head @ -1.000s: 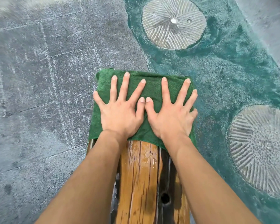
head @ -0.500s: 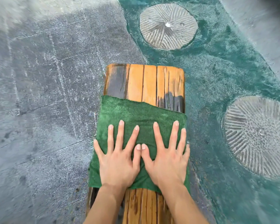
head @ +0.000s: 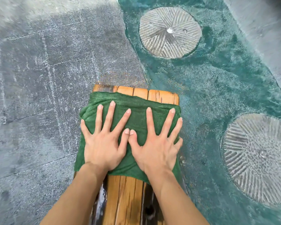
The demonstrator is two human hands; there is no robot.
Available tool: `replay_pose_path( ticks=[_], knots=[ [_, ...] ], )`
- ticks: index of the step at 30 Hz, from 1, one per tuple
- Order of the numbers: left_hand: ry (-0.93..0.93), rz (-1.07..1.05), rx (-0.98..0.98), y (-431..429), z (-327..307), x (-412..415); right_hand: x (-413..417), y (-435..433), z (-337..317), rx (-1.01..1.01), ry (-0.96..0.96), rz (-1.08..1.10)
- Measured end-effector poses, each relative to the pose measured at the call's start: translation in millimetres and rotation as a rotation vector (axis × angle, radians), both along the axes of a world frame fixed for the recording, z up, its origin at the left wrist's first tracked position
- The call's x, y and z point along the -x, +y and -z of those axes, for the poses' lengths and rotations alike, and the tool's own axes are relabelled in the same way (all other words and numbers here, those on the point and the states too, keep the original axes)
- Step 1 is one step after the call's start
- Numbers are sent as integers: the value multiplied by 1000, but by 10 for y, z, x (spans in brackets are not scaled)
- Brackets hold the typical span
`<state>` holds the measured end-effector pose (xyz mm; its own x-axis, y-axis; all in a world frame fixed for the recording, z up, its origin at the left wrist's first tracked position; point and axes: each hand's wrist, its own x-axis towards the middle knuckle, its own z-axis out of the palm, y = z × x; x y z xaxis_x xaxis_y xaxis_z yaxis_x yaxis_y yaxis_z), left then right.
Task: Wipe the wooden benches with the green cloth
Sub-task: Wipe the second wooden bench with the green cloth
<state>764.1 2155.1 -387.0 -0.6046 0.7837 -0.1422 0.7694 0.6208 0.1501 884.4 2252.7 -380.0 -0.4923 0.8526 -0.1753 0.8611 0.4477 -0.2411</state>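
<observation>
A green cloth (head: 136,109) lies spread across a narrow wooden bench (head: 125,195) made of orange-brown slats. My left hand (head: 104,143) presses flat on the cloth's left half, fingers spread. My right hand (head: 154,146) presses flat on its right half, fingers spread, thumbs touching in the middle. The cloth hangs slightly over both long sides of the bench. A short strip of bare slats shows beyond the cloth at the far end. The near slats look wet and dark along the edges.
Grey stone paving (head: 39,95) lies left of the bench. Green textured ground (head: 217,86) runs on the right, with a round grooved stone (head: 169,32) set in it ahead and another round stone (head: 256,158) at the right.
Both hands slid the cloth back toward me from the far end, then pushed it forward again; it now sits near the far end with a thin strip of slats showing.
</observation>
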Motion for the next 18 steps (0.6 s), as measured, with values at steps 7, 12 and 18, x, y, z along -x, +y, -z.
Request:
replay_pose_path(
  ticks=[7, 12, 18],
  knots=[
    [29, 22, 12, 198, -54, 221, 192, 261, 27, -37, 19, 12],
    [21, 58, 25, 280, -88, 323, 292, 364, 2, -50, 59, 86],
    [-65, -11, -133, 306, -141, 423, 503, 565, -52, -75, 166, 244]
  ],
)
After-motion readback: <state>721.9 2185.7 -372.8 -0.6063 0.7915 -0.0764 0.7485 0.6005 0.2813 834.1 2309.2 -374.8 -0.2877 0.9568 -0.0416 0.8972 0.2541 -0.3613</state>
